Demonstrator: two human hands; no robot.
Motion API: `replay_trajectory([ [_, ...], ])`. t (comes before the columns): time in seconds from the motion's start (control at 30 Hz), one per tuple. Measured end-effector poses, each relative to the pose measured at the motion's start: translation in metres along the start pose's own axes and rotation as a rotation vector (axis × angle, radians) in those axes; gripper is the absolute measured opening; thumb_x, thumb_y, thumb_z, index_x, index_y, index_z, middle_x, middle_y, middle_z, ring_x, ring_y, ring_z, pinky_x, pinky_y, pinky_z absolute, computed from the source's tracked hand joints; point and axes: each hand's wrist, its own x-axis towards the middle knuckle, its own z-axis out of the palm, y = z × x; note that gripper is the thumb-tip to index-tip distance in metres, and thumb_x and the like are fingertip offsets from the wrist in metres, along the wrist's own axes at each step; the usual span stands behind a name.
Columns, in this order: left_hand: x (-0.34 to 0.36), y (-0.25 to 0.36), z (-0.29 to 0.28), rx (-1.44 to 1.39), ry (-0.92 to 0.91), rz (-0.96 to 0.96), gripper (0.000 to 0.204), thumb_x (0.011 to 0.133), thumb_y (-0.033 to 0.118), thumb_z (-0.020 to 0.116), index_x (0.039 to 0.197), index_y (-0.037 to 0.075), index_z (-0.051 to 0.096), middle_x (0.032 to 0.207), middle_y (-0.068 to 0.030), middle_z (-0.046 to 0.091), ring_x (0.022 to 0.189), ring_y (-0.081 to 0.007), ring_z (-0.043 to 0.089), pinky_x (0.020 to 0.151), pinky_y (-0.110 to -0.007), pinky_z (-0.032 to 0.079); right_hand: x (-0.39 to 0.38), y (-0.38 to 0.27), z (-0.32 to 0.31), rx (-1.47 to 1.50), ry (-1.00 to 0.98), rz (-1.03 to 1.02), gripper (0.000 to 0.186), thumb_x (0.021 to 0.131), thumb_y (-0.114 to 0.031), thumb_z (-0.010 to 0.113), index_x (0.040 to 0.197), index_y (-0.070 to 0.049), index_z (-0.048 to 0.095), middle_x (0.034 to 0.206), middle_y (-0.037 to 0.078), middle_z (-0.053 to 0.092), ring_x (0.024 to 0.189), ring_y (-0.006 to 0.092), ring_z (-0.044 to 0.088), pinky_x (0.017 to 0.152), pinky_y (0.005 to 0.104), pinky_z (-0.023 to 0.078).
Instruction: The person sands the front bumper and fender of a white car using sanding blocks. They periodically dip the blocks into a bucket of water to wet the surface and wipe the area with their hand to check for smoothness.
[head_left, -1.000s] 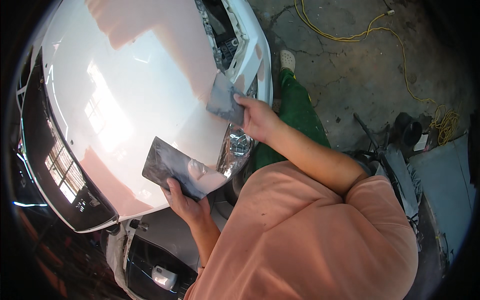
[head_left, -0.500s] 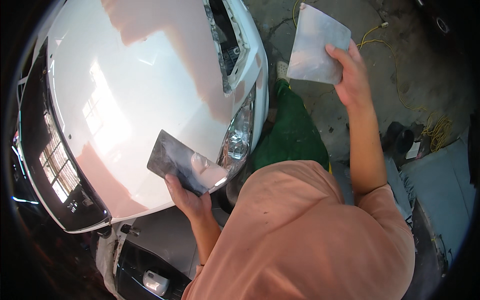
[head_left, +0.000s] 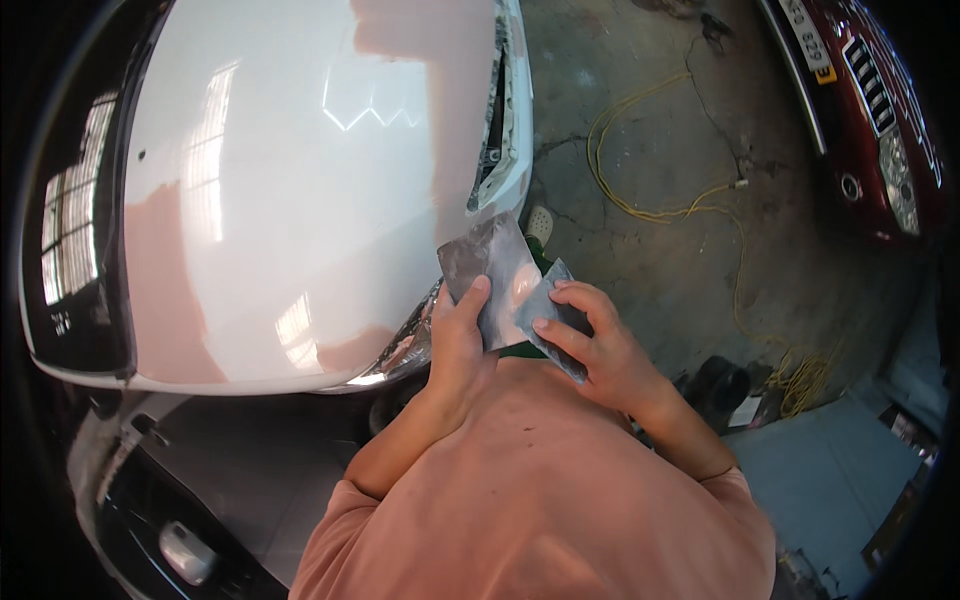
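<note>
My left hand (head_left: 458, 345) is closed on a smeared, flat grey plate (head_left: 478, 257), its thumb lying on the face. A pinkish patch shows on that plate's shiny side; whether it is paste or a reflection I cannot make out. In my right hand (head_left: 622, 362) is a second, darker flat plate (head_left: 566, 312), gripped between fingers and thumb and tilted. Its edge meets or overlaps the right side of the left plate. Both plates are in front of my chest, beside the headlight corner of a white car hood (head_left: 290, 170) that bears dull pink patches.
The car's headlight (head_left: 410, 335) lies left of my left hand, partly hidden. A yellow cable (head_left: 640, 213) runs over the concrete floor to a coil (head_left: 803, 385). A dark red car (head_left: 850, 110) stands at the far right. Lower right is a grey-blue covered surface (head_left: 820, 480).
My right hand has come down and left, bringing its plate against the other one. My left hand has moved from over the hood toward my middle. The whole view has shifted.
</note>
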Motion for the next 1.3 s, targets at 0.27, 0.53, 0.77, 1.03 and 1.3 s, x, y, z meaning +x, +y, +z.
replay_trajectory([
  [0.27, -0.042, 0.050, -0.052, -0.048, 0.042, 0.337, 0.047, 0.095, 0.017, 0.062, 0.137, 0.004, 0.044, 0.120, -0.0118, 0.060, 0.106, -0.0227, 0.062, 0.091, -0.039, 0.053, -0.012, 0.094, 0.046, -0.453, -0.168, 0.083, 0.045, 0.086, -0.005, 0.056, 0.128, -0.020, 0.061, 0.127, 0.011, 0.053, 0.124, 0.0326, 0.048, 0.107, 0.0494, 0.036],
  [0.53, -0.072, 0.092, -0.095, 0.106, 0.051, 0.624, 0.046, 0.099, 0.022, 0.054, 0.140, 0.005, 0.044, 0.128, -0.0102, 0.058, 0.118, -0.0237, 0.057, 0.101, -0.042, 0.046, 0.047, 0.157, 0.116, -0.539, 0.025, -0.002, 0.055, 0.086, -0.004, 0.054, 0.136, -0.027, 0.056, 0.126, 0.008, 0.055, 0.120, 0.0304, 0.049, 0.100, 0.0467, 0.040],
  [0.77, -0.075, 0.081, -0.106, 0.102, 0.101, 0.590, 0.049, 0.098, 0.023, 0.057, 0.140, 0.002, 0.042, 0.126, -0.0114, 0.058, 0.116, -0.0236, 0.057, 0.099, -0.041, 0.046, 0.056, 0.167, 0.127, -0.584, 0.022, -0.011, 0.054, 0.087, -0.007, 0.053, 0.137, -0.029, 0.056, 0.128, 0.008, 0.054, 0.122, 0.0299, 0.048, 0.102, 0.0471, 0.038],
  [1.03, -0.072, 0.077, -0.101, 0.110, 0.139, 0.573, 0.047, 0.098, 0.022, 0.057, 0.138, 0.002, 0.043, 0.117, -0.0102, 0.060, 0.105, -0.0200, 0.059, 0.091, -0.037, 0.049, 0.056, 0.171, 0.139, -0.550, 0.024, -0.036, 0.058, 0.086, -0.005, 0.053, 0.138, -0.031, 0.055, 0.130, 0.007, 0.053, 0.124, 0.0301, 0.047, 0.104, 0.0475, 0.038],
  [1.3, -0.075, 0.078, -0.090, 0.148, 0.145, 0.580, 0.047, 0.098, 0.021, 0.057, 0.138, 0.002, 0.043, 0.118, -0.0100, 0.059, 0.105, -0.0196, 0.060, 0.089, -0.036, 0.050, 0.043, 0.208, 0.134, -0.595, 0.043, 0.014, 0.057, 0.085, -0.004, 0.055, 0.136, -0.030, 0.056, 0.132, 0.006, 0.052, 0.124, 0.0302, 0.046, 0.105, 0.0488, 0.036],
])
